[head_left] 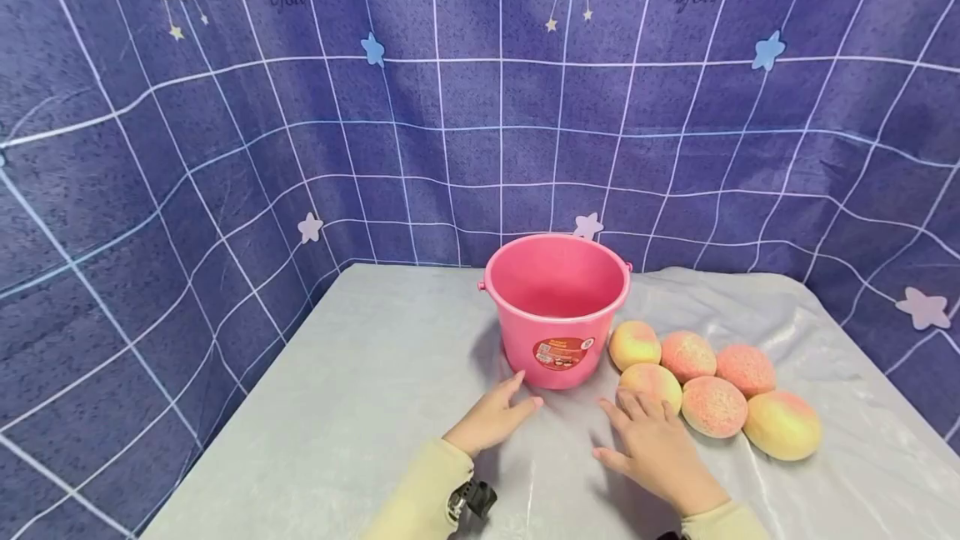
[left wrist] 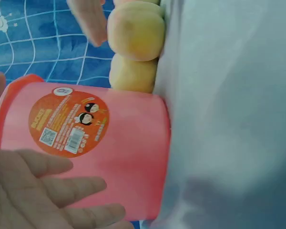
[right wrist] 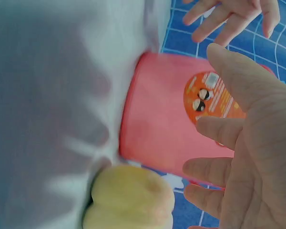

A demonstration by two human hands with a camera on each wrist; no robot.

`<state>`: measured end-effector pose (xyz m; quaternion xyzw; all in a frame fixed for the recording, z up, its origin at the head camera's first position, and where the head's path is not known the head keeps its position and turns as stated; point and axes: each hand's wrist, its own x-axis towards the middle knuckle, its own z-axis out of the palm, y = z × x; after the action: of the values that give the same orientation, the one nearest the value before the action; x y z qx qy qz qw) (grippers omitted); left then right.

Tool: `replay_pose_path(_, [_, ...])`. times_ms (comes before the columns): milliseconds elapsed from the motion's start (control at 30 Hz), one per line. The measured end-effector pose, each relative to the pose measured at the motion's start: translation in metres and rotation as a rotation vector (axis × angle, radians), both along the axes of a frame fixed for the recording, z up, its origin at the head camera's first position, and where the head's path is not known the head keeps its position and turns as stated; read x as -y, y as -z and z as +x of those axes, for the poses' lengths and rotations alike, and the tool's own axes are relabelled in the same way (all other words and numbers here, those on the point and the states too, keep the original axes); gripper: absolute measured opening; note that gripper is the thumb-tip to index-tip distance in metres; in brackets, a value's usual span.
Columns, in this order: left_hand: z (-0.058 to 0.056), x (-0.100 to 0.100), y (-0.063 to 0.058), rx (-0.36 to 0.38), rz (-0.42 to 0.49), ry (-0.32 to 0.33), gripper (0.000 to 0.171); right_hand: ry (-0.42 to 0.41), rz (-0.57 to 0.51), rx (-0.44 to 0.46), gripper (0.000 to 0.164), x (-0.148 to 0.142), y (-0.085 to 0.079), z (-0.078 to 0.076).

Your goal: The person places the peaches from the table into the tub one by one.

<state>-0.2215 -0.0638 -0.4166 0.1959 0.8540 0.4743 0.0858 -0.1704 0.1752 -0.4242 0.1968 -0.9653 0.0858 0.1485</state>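
A pink bucket (head_left: 536, 348) with an orange label stands upright on the table; the part of its inside that shows holds nothing. My left hand (head_left: 491, 419) is in front of the bucket's lower left, fingers spread and holding nothing. To the right, my right hand (head_left: 651, 444) hovers with extended fingers near the closest peach (head_left: 651, 384); whether it touches the fruit I cannot tell. Several peaches lie in two rows right of the bucket, among them a yellow one (head_left: 783, 426) at the near right. In the left wrist view, the left fingers (left wrist: 76, 191) are straight beside the bucket wall.
A grey-white cloth (head_left: 360, 407) covers the table, wrinkled toward the right. Behind and to the left hangs a blue gridded curtain (head_left: 465, 90) with stars and clouds. A black strapped device (head_left: 472, 498) sits on the left wrist.
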Motion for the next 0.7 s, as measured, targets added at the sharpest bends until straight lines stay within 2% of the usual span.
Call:
replay_pose_path(67, [-0.004, -0.001, -0.005, 0.071, 0.072, -0.028, 0.065, 0.009, 0.018, -0.009, 0.060, -0.005, -0.002, -0.002])
replay_pose_path(200, [-0.013, -0.003, -0.016, 0.262, 0.243, -0.055, 0.065, 0.022, 0.038, -0.017, 0.060, -0.016, -0.005, -0.005])
replay_pose_path(300, [-0.020, -0.004, -0.025, 0.411, 0.363, -0.057, 0.070, 0.022, 0.040, -0.009, 0.058, -0.023, -0.006, -0.006])
replay_pose_path(467, [-0.035, -0.006, -0.036, 0.624, 0.490, -0.072, 0.085, 0.023, 0.055, -0.012, 0.056, -0.031, -0.007, -0.009])
replay_pose_path(600, [-0.046, -0.006, -0.043, 0.738, 0.563, -0.094, 0.094, 0.027, 0.085, -0.012, 0.058, -0.036, -0.009, -0.012])
replay_pose_path(700, [-0.051, -0.005, -0.046, 0.764, 0.568, -0.113, 0.096, 0.023, 0.102, 0.005, 0.060, -0.040, -0.012, -0.014])
